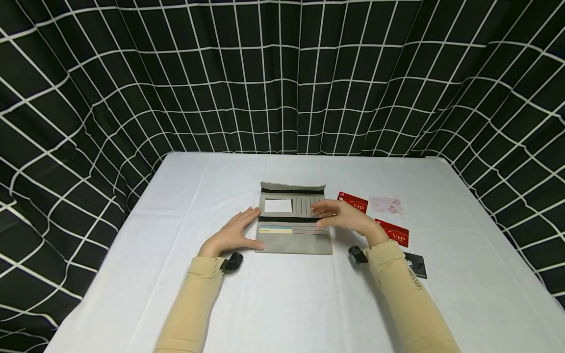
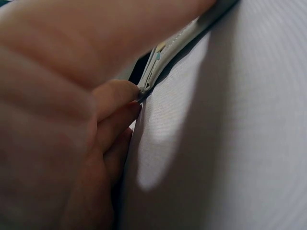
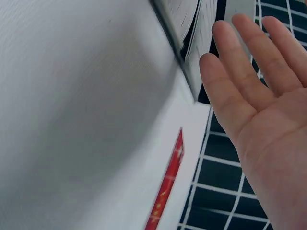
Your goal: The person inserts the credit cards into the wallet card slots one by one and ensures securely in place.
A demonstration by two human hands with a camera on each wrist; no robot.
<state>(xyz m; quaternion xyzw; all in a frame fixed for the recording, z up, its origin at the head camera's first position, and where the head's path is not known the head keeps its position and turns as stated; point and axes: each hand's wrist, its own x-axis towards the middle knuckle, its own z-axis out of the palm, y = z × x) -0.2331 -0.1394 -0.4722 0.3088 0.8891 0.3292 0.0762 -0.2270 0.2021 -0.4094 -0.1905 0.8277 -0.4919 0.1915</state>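
Observation:
A grey wallet [image 1: 295,243] lies unfolded on the white table, with rows of card slots. A white card [image 1: 278,206] shows in its upper left pocket, and a yellowish card [image 1: 275,230] sticks out of a lower slot. Along the wallet's left edge rests my left hand [image 1: 233,233], fingers spread, fingertips at the upper side and thumb at the lower left corner. My right hand [image 1: 346,216] is over the wallet's right side, its fingers extended and nothing in them. In the right wrist view, the palm [image 3: 278,129] shows bare beside the wallet's edge.
Right of the wallet lie two red VIP cards, one upper [image 1: 353,201] and one lower [image 1: 393,232], plus a pale pink card [image 1: 386,205]. A black card [image 1: 416,265] is partly covered by the right sleeve. Black grid-patterned curtains [image 1: 282,88] surround the white table [image 1: 212,176].

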